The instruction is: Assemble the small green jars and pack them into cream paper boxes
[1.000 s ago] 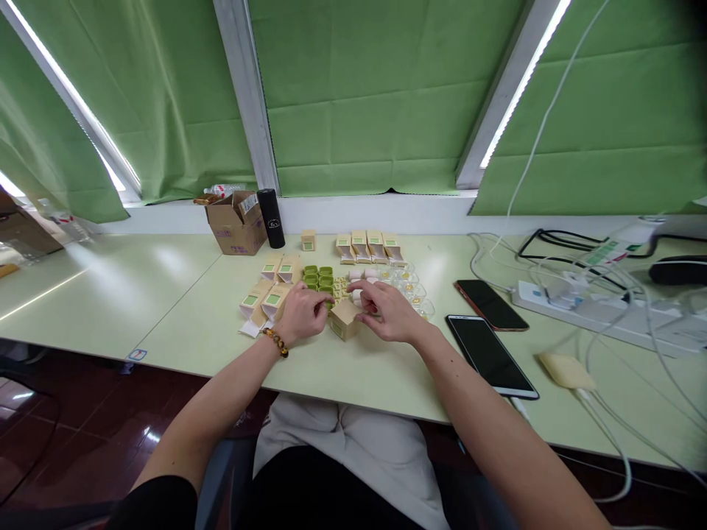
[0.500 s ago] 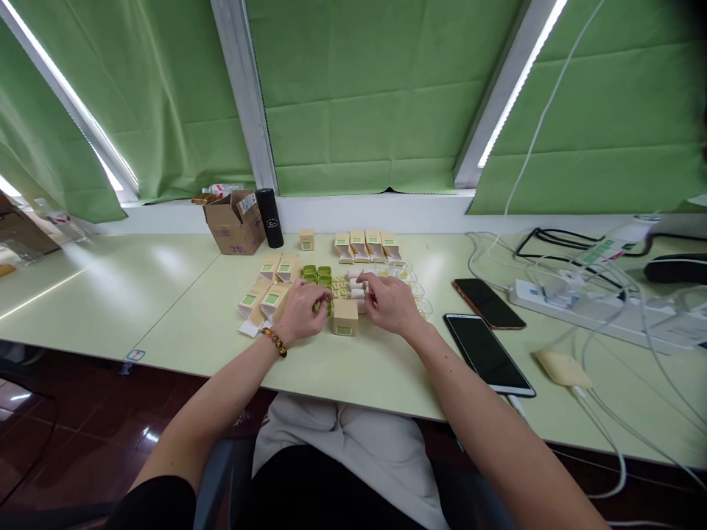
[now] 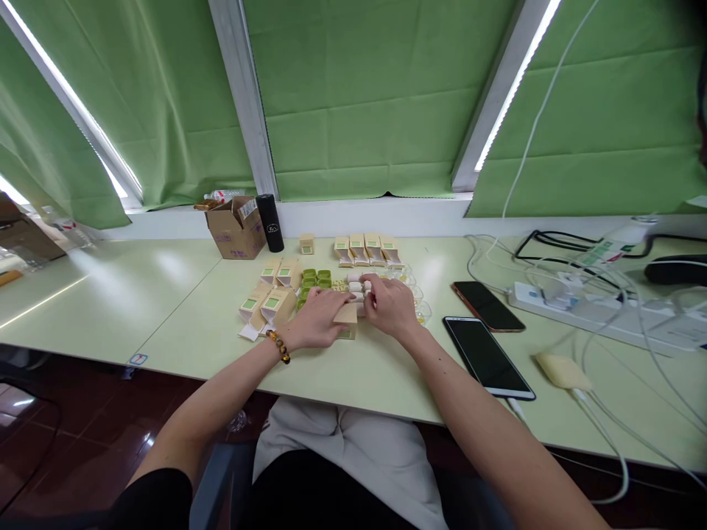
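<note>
My left hand (image 3: 320,318) reaches over the top of a small cream cardboard box (image 3: 347,331), fingers stretched out toward small white cylinders (image 3: 354,287). My right hand (image 3: 389,303) is at the right end of these cylinders. Its index finger and thumb are bent around what looks like one of them, though the contact is partly hidden. Small green tubs (image 3: 317,274) stand in rows left of the cylinders. Tiny yellowish pieces (image 3: 339,285) lie between the two groups. Clear plastic domes (image 3: 423,312) sit just beyond my right hand.
Cream boxes with open flaps stand at left (image 3: 278,303) and in a back row (image 3: 366,249); a single box (image 3: 306,244) is apart. Farther back are a brown carton (image 3: 235,232) and black cylinder (image 3: 269,223). Two phones (image 3: 489,355) and a power strip (image 3: 596,313) with cables lie right.
My left hand has moved right from the green tubs to over the cream box, its fingers now stretched out. My right hand has shifted only slightly beside the white cylinders.
</note>
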### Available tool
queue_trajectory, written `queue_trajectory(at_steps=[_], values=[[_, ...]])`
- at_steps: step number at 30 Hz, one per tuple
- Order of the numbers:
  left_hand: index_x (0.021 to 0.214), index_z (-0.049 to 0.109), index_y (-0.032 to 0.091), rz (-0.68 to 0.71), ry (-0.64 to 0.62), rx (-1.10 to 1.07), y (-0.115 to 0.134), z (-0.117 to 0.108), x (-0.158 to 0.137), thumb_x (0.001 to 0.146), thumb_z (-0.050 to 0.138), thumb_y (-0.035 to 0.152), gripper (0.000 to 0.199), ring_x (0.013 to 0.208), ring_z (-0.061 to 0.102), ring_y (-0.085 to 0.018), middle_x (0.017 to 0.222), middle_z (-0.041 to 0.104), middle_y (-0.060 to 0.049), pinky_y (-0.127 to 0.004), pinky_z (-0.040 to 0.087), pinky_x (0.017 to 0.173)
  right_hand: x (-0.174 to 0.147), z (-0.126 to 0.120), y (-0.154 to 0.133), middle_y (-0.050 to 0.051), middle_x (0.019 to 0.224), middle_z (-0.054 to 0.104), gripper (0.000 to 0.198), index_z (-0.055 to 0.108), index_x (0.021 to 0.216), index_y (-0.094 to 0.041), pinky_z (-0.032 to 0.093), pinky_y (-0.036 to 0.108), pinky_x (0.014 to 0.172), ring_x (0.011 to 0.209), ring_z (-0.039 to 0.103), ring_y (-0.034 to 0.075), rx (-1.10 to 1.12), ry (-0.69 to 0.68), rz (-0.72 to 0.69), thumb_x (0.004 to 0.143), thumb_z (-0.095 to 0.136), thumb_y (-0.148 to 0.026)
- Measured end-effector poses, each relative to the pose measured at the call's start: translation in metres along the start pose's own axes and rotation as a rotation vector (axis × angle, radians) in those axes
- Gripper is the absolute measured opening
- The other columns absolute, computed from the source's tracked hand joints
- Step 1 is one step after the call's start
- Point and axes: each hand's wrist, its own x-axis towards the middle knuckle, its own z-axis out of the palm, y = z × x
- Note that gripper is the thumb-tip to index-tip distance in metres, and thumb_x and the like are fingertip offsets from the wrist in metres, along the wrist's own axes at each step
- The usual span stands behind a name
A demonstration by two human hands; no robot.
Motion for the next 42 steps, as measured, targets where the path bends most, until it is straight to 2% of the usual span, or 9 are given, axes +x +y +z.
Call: queue_trajectory(at_steps=[6, 10, 13, 17, 23, 28, 34, 39, 42], values=[[0.147, 0.053, 0.026, -0.05, 0.126, -0.06, -0.014, -0.029, 0.013, 0.093, 0.071, 0.032, 0.057, 0.134, 0.062, -0.034, 0.144, 0.068, -0.011, -0.053, 0.045, 0.118, 0.001, -0.003, -0.003, 0.005, 0.078, 0.073, 0.042, 0.068, 0.12, -0.017, 0.037, 0.034, 0.071, 0.067, 0.058, 0.023, 0.009, 0.043, -0.006, 0.081, 0.054, -0.013], [0.144, 0.057, 0.022, -0.144, 0.263, -0.066, -0.052, -0.059, 0.051, 0.087, 0.074, 0.027, 0.06, 0.131, 0.064, -0.034, 0.138, 0.07, -0.012, -0.051, 0.048, 0.116, 0.001, -0.004, -0.006, 0.005, 0.075, 0.072, 0.04, 0.069, 0.119, -0.016, 0.035, 0.034, 0.07, 0.066, 0.057, 0.022, 0.015, 0.058, -0.03, 0.083, 0.052, -0.013], [0.141, 0.058, 0.019, -0.215, 0.288, -0.031, -0.091, -0.072, 0.089, 0.086, 0.072, 0.022, 0.057, 0.131, 0.063, -0.033, 0.141, 0.069, -0.013, -0.047, 0.052, 0.112, 0.0, -0.004, -0.009, 0.006, 0.076, 0.072, 0.039, 0.069, 0.12, -0.016, 0.035, 0.034, 0.07, 0.068, 0.058, 0.023, 0.023, 0.051, -0.043, 0.084, 0.052, -0.014], [0.142, 0.056, 0.017, -0.357, 0.195, 0.166, -0.137, -0.067, 0.123, 0.086, 0.069, 0.015, 0.057, 0.133, 0.06, -0.033, 0.143, 0.067, -0.015, -0.044, 0.049, 0.112, -0.001, -0.005, -0.011, 0.007, 0.08, 0.073, 0.038, 0.068, 0.121, -0.016, 0.036, 0.035, 0.071, 0.069, 0.058, 0.023, 0.032, 0.04, -0.068, 0.087, 0.053, -0.016], [0.141, 0.057, 0.016, -0.467, 0.101, 0.251, -0.174, -0.038, 0.133, 0.086, 0.066, 0.011, 0.056, 0.131, 0.061, -0.035, 0.142, 0.068, -0.018, -0.044, 0.049, 0.109, -0.003, -0.007, -0.016, 0.006, 0.077, 0.071, 0.037, 0.068, 0.121, -0.016, 0.036, 0.035, 0.072, 0.068, 0.056, 0.023, 0.038, 0.037, -0.094, 0.087, 0.052, -0.015], [0.141, 0.056, 0.016, -0.506, 0.062, 0.28, -0.183, -0.024, 0.131, 0.083, 0.069, 0.01, 0.06, 0.126, 0.062, -0.032, 0.13, 0.072, -0.015, -0.051, 0.032, 0.125, -0.004, -0.007, -0.017, 0.006, 0.076, 0.071, 0.038, 0.068, 0.123, -0.015, 0.036, 0.034, 0.071, 0.068, 0.056, 0.023, 0.051, 0.021, -0.102, 0.088, 0.052, -0.014], [0.135, 0.06, 0.014, -0.48, 0.121, 0.373, -0.169, -0.026, 0.112, 0.087, 0.067, 0.016, 0.049, 0.146, 0.042, -0.035, 0.156, 0.049, -0.021, -0.051, 0.032, 0.12, -0.003, -0.008, -0.021, 0.005, 0.075, 0.071, 0.038, 0.068, 0.123, -0.015, 0.037, 0.035, 0.072, 0.068, 0.058, 0.023, 0.06, 0.037, -0.126, 0.089, 0.051, -0.013], [0.103, 0.074, 0.015, -0.402, -0.017, 0.448, -0.154, -0.022, 0.099, 0.081, 0.069, 0.012, 0.023, 0.123, 0.059, -0.034, 0.136, 0.062, -0.02, -0.052, 0.036, 0.112, -0.003, -0.006, -0.025, 0.006, 0.076, 0.073, 0.037, 0.068, 0.122, -0.014, 0.038, 0.036, 0.074, 0.07, 0.06, 0.024, 0.069, 0.023, -0.144, 0.089, 0.052, -0.013], [0.099, 0.074, 0.014, -0.399, -0.067, 0.463, -0.152, -0.018, 0.098, 0.082, 0.067, 0.014, 0.018, 0.111, 0.064, -0.031, 0.127, 0.065, -0.019, -0.051, 0.037, 0.11, -0.004, -0.005, -0.027, 0.005, 0.075, 0.073, 0.037, 0.068, 0.123, -0.015, 0.038, 0.035, 0.073, 0.069, 0.061, 0.023, 0.072, 0.021, -0.158, 0.089, 0.052, -0.013]])
